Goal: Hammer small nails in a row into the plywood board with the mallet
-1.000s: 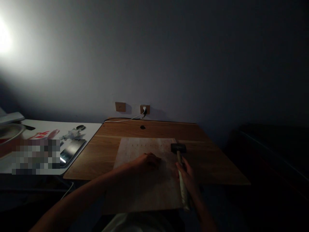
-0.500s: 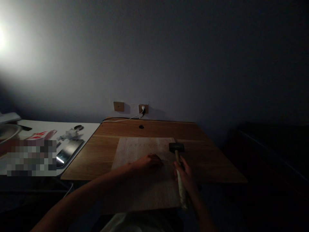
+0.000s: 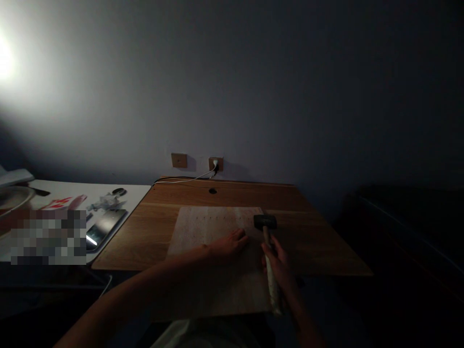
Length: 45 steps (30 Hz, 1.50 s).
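A pale wooden board lies on the desk and reaches past its front edge. A row of several small dark nails or nail marks runs along the board's far side. My left hand rests over the board's middle right, its fingers bent and drawn together; whatever is between them is too small and dark to make out. My right hand is wrapped around the pale handle of a hammer. The hammer's dark head points away from me at the board's far right corner, and its handle runs back toward me.
The wooden desk stands against the wall. A white cable runs to a wall socket. On the left, a white table holds a dark shiny tablet-like slab, a crumpled clear bag and a bowl.
My left hand has moved slightly right and forward over the board, its fingers now reaching farther ahead. The right hand and the hammer have stayed almost in place.
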Each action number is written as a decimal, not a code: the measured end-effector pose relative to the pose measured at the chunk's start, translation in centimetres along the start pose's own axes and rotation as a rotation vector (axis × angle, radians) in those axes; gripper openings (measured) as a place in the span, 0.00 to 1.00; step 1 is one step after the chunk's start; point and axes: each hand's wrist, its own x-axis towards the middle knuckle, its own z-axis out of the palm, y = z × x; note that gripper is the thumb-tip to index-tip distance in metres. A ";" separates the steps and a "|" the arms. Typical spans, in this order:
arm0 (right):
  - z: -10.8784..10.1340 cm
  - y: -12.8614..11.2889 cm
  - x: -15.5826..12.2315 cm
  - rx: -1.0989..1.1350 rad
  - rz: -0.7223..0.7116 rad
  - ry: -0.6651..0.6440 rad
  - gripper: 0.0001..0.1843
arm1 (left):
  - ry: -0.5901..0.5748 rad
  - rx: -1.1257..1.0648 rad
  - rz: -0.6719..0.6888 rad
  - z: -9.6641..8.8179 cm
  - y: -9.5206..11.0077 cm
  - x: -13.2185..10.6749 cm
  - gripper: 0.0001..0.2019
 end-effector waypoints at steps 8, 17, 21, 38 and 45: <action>0.2 -0.5 -0.3 -0.005 0.026 0.027 0.53 | -0.025 0.138 0.032 -0.8 0.5 0.0 0.10; 0.3 -0.8 -0.5 0.006 0.008 0.028 0.52 | 0.067 -0.098 0.004 -0.5 -0.4 0.1 0.09; 0.2 -0.5 -0.1 0.028 0.016 0.034 0.51 | 0.233 -0.396 -0.210 -0.7 -2.3 1.0 0.10; -2.6 1.9 1.0 -0.389 -0.325 0.076 0.32 | 0.244 -0.403 -0.469 0.7 -7.6 8.2 0.16; -2.7 3.1 1.4 -0.366 -0.270 0.108 0.36 | 0.259 -0.329 -0.360 1.0 -7.6 7.7 0.09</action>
